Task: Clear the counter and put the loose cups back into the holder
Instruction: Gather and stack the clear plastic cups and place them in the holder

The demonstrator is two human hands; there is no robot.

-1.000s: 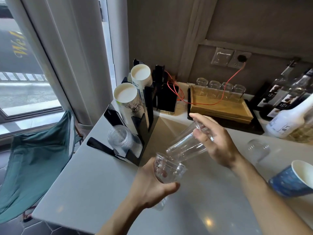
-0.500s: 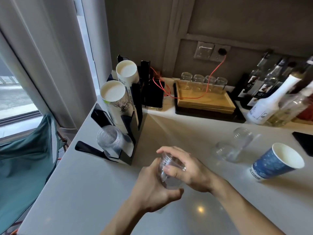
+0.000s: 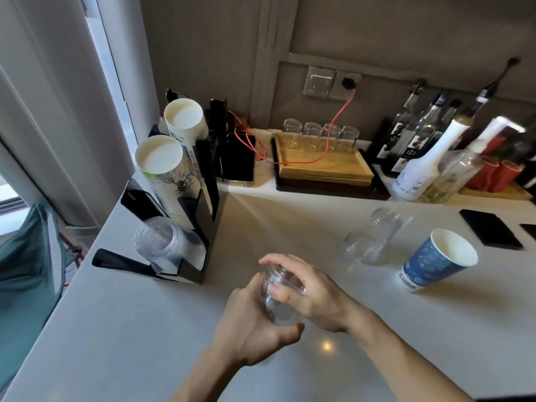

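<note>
Both hands hold nested clear plastic cups [image 3: 280, 303] above the counter's front middle. My left hand [image 3: 255, 326] grips them from below and the left. My right hand [image 3: 310, 288] covers them from above and the right. The black cup holder [image 3: 200, 204] stands at the left edge, with a stack of clear cups [image 3: 161, 242] in its front slot and two stacks of white paper cups [image 3: 162, 161] behind. More clear cups [image 3: 371, 236] lie on their side to the right. Beside them a blue paper cup [image 3: 435, 261] lies tilted.
A wooden tray [image 3: 322, 166] with small glasses sits at the back wall, crossed by a red cable [image 3: 327, 132]. Bottles [image 3: 420, 161] crowd the back right. A black phone [image 3: 491, 229] lies at the right. A green chair [image 3: 26, 271] stands past the counter's left edge.
One second ago my right hand held a clear cup tilted above the one in my left. That cup now sits pushed down into it, with both hands closed around the stack.
</note>
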